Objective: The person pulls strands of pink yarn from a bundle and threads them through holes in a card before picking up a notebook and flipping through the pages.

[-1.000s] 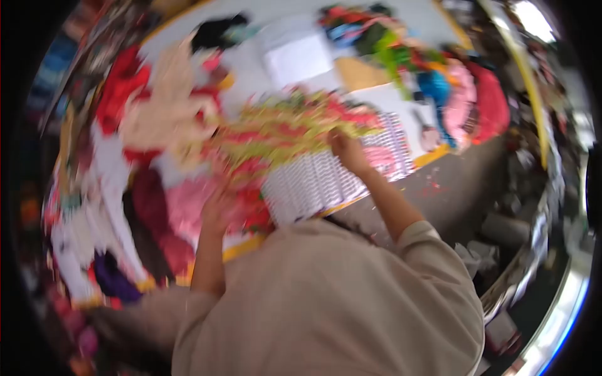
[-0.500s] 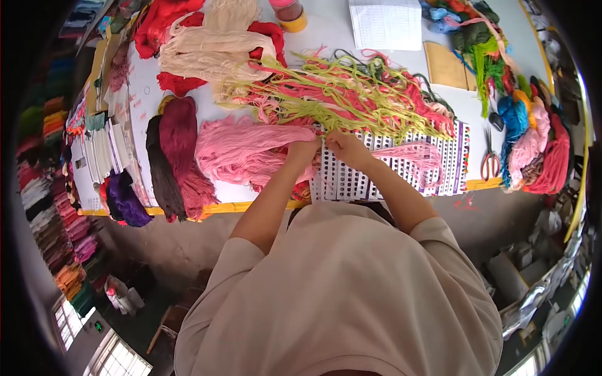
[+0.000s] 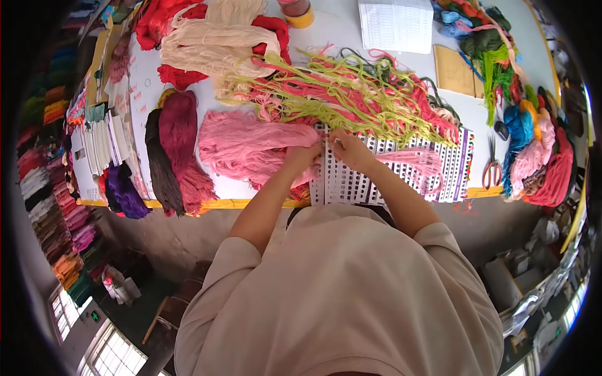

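Observation:
My left hand [image 3: 303,156] is closed at the right end of a thick skein of pink yarn [image 3: 241,138], on the left edge of the punched cards. My right hand [image 3: 352,153] sits close beside it over the white cards with rows of dark holes [image 3: 351,183], its fingertips pinched together. Whatever thin thing lies between those fingertips is too small to make out. Loose pink strands [image 3: 411,161] lie across the cards to the right of my right hand. Just beyond both hands is a tangle of lime-green and red yarn [image 3: 370,103].
Cream yarn [image 3: 216,41] lies on red yarn at the back left. Maroon yarn [image 3: 179,131] and black yarn [image 3: 162,169] hang over the front edge. Scissors [image 3: 492,169] lie at the right, near coloured skeins [image 3: 555,169]. A printed sheet [image 3: 395,25] and brown pad [image 3: 454,70] are farther back.
The view has shifted slightly, so the far objects sit a little differently in it. Both hands stay close together at the left edge of the cards, in nearly the same pose.

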Action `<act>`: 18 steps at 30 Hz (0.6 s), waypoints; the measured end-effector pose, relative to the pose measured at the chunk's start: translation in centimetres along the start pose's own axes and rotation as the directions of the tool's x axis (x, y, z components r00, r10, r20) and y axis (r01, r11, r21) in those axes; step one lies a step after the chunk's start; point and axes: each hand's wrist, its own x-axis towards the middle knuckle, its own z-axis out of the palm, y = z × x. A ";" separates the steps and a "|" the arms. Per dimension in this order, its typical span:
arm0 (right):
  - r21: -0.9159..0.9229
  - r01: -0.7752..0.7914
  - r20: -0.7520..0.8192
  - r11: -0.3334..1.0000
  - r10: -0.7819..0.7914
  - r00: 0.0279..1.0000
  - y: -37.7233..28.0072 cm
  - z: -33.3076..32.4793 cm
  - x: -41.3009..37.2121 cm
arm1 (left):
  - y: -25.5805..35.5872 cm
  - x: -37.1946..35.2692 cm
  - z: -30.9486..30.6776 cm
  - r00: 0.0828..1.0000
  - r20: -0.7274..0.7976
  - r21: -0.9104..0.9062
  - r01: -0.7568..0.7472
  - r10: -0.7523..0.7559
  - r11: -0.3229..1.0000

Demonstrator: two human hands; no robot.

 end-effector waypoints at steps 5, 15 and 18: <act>-0.008 -0.033 -0.011 0.999 0.032 0.999 -0.5 -0.2 -0.1 | 0.1 0.1 -3.6 1.000 -0.011 0.045 -0.025 0.025 0.999; -0.027 0.048 -0.053 0.998 -0.050 0.997 0.4 0.3 0.1 | 1.4 -2.1 -2.0 0.988 0.155 -0.145 0.025 -0.002 0.989; -0.076 -0.061 -0.021 0.995 0.059 0.998 -0.3 0.3 0.0 | 3.1 -4.8 -1.1 0.934 0.348 -0.313 0.193 -0.077 0.930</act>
